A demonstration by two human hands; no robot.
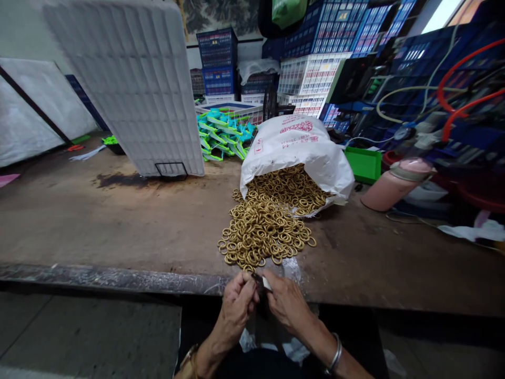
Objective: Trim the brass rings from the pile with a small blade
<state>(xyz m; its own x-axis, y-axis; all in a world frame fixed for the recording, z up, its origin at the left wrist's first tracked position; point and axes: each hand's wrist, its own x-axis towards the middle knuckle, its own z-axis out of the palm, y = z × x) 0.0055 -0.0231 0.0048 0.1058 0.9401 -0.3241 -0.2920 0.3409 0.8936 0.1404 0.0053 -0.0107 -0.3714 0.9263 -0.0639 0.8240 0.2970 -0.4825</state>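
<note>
At the table's front edge, my left hand (238, 300) is closed in a pinch, fingertips touching or very near the lowest gold rings. What it pinches is too small to make out. My right hand (290, 302) is closed around a dark narrow tool (259, 283) with a whitish part by the thumb; its exact kind is unclear. The tool's dark end meets the left fingertips. Just beyond both hands lies a heap of gold-coloured rings (262, 231). It spills from the open mouth of a white woven sack (288, 145) with red print, lying on its side.
A tall white ribbed panel (138, 89) stands on the wooden table (118, 221) at left. Bright green and turquoise parts (224, 134) are piled behind it. At right are a green tray (362, 164), a pink bottle (398, 184) and orange hoses (453, 113). Stacked crates (311, 73) fill the back.
</note>
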